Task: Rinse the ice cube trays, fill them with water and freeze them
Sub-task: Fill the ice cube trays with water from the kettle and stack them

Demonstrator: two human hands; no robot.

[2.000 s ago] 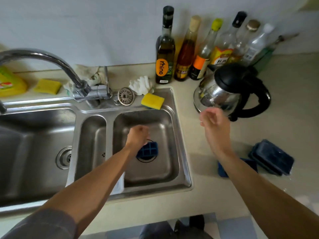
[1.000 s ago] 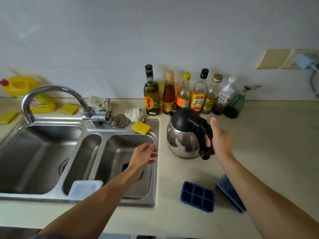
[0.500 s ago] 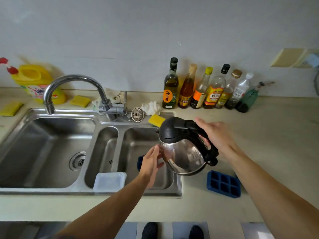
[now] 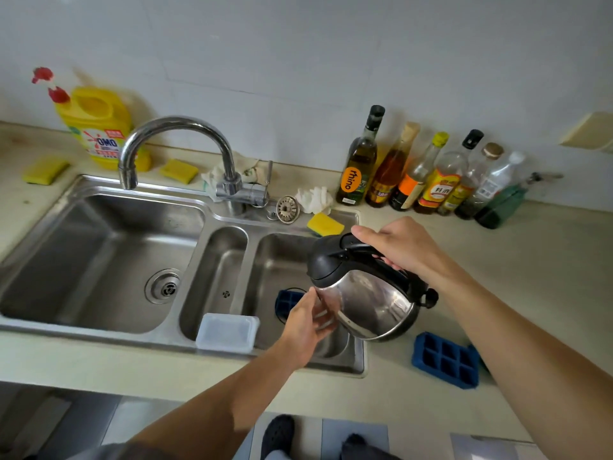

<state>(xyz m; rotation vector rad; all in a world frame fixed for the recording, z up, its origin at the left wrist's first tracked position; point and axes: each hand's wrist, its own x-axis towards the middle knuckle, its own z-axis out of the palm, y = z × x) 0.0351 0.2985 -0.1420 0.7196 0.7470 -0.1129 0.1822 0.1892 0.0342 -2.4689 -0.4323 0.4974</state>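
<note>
Two ice cube trays showed, both blue: the first tray (image 4: 288,300) lay on the bottom of the right basin (image 4: 275,257) over its drain, partly hidden behind my left hand (image 4: 305,323), and the second tray (image 4: 446,359) sat with its cups facing up on the counter (image 4: 547,277) just right of the sink, beside my right forearm. My right hand (image 4: 401,247) had its fingers curled round the black handle of the kettle (image 4: 365,293), holding it in the air over the right edge of that basin, tilted with its black lid toward the left. My left hand was open, fingers nearly straight and touching the kettle's shiny steel side low down near the spout; it gripped nothing. A white plastic piece (image 4: 227,332), lid or shallow box I could not tell, rested on the front rim between the narrow middle basin and the right one. At the back of the sink stood the curved tap (image 4: 179,122), with a loose metal strainer (image 4: 288,205), a crumpled white cloth (image 4: 313,197) and a yellow sponge (image 4: 325,224) near it. A row of bottles (image 4: 414,171) lined the wall behind the kettle, and a yellow detergent jug (image 4: 99,124) stood at the far left.
</note>
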